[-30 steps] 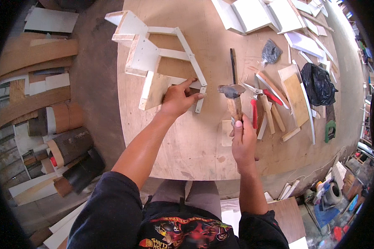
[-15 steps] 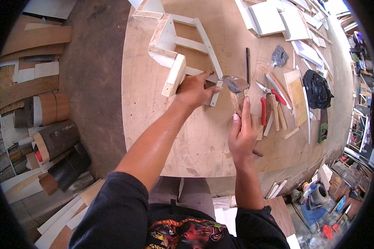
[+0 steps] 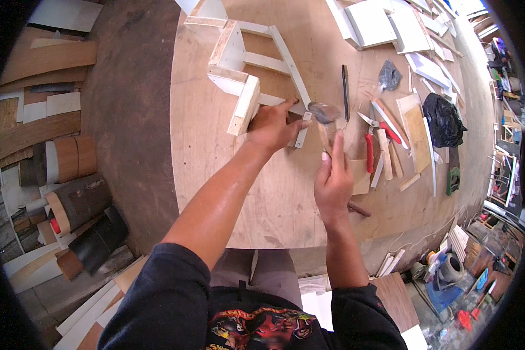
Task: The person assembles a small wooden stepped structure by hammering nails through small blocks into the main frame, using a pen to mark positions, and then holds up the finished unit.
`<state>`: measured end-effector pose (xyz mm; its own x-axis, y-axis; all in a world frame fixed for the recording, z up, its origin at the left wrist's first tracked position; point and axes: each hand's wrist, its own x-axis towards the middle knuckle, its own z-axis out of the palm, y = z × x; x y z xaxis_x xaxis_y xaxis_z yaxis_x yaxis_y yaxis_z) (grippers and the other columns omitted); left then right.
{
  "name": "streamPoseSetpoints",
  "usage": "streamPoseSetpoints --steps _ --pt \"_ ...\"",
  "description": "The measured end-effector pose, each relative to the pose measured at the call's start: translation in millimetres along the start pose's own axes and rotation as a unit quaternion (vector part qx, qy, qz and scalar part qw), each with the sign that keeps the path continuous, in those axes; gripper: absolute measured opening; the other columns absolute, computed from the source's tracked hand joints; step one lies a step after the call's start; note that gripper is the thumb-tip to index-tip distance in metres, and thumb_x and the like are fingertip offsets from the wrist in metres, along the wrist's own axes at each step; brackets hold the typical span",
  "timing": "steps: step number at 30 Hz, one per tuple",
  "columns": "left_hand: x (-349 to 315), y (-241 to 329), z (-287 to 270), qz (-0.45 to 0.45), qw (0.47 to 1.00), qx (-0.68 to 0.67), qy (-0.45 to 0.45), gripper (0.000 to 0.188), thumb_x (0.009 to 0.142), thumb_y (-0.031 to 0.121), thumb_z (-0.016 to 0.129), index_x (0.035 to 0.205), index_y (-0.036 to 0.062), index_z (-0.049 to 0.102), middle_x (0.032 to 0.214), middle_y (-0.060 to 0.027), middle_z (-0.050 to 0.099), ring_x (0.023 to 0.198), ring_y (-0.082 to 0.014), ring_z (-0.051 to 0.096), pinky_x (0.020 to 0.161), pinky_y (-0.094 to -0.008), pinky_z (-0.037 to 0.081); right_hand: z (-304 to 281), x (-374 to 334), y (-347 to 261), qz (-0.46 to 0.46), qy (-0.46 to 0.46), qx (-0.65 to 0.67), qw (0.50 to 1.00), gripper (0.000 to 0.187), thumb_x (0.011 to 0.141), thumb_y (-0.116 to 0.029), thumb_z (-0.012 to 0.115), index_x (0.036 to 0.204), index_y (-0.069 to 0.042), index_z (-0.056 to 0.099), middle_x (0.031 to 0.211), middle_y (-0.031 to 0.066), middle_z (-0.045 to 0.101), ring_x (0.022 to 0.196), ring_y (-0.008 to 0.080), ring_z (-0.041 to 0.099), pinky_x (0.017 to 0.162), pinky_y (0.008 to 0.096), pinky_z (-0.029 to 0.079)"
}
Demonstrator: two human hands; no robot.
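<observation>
A white wooden frame (image 3: pixel 289 63) with slats and raw board edges lies on the plywood table. My left hand (image 3: pixel 269 127) grips its near end, index finger along the crosspiece and thumb by the corner. In my right hand (image 3: pixel 334 184) is a hammer (image 3: pixel 325 114) with a wooden handle. Its head is slightly blurred and sits right beside the frame's near right corner; whether they touch I cannot tell. The handle's brown end sticks out beyond my right palm.
Right of the hammer lie a black pencil-like stick (image 3: pixel 345 93), red-handled pliers-like cutters (image 3: pixel 368 153), wood offcuts (image 3: pixel 385 149), a small grey plastic bag (image 3: pixel 389 76) and a black plastic bag (image 3: pixel 443 121). White boards (image 3: pixel 370 24) stand at the far right. Boards and rolled sheets (image 3: pixel 76 154) fill the left side.
My right hand and the hammer have shifted a little to the left, bringing the head closer to the frame's corner. My left hand and the frame look unmoved.
</observation>
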<state>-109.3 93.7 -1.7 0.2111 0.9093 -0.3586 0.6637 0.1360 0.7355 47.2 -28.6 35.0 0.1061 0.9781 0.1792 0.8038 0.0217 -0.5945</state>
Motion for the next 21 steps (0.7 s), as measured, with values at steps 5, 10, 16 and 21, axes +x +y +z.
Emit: streamPoseSetpoints --steps 5,10,16,21 --pt "1 4 -1 0.004 0.999 0.038 0.017 0.064 0.085 0.044 0.082 0.142 0.0220 0.063 0.096 -0.0145 0.078 0.090 -0.0305 0.076 0.083 -0.0435 0.058 16 -2 9 -0.013 0.007 -0.021 1.000 0.058 0.103 -0.009 0.057 0.158 -0.003 0.040 0.119 0.0241 0.066 0.095 0.0407 0.068 0.078 0.0457 0.056" --pt "-2 13 -10 -0.037 0.998 0.003 -0.044 0.063 0.087 0.040 0.080 0.144 0.0202 0.061 0.105 -0.0111 0.078 0.101 -0.0299 0.074 0.092 -0.0422 0.057 -7 -9 -3 -0.003 0.058 0.012 0.998 0.056 0.102 -0.010 0.059 0.156 -0.003 0.044 0.112 0.0235 0.067 0.093 0.0387 0.068 0.078 0.0444 0.057" --pt "1 10 -5 -0.024 0.999 0.039 -0.029 0.065 0.087 0.042 0.080 0.145 0.0206 0.060 0.105 -0.0101 0.079 0.100 -0.0288 0.074 0.092 -0.0421 0.057 0 -2 8 0.009 -0.029 -0.073 0.997 0.058 0.102 -0.011 0.059 0.158 -0.009 0.043 0.107 0.0199 0.067 0.090 0.0373 0.069 0.074 0.0447 0.056" --pt "2 1 -2 -0.023 0.999 0.009 -0.029 0.065 0.086 0.042 0.081 0.144 0.0205 0.061 0.105 -0.0103 0.078 0.100 -0.0303 0.074 0.092 -0.0434 0.057 -9 -2 6 0.003 -0.005 -0.035 0.999 0.057 0.103 -0.014 0.058 0.158 -0.012 0.043 0.107 0.0188 0.067 0.088 0.0374 0.069 0.073 0.0462 0.056"
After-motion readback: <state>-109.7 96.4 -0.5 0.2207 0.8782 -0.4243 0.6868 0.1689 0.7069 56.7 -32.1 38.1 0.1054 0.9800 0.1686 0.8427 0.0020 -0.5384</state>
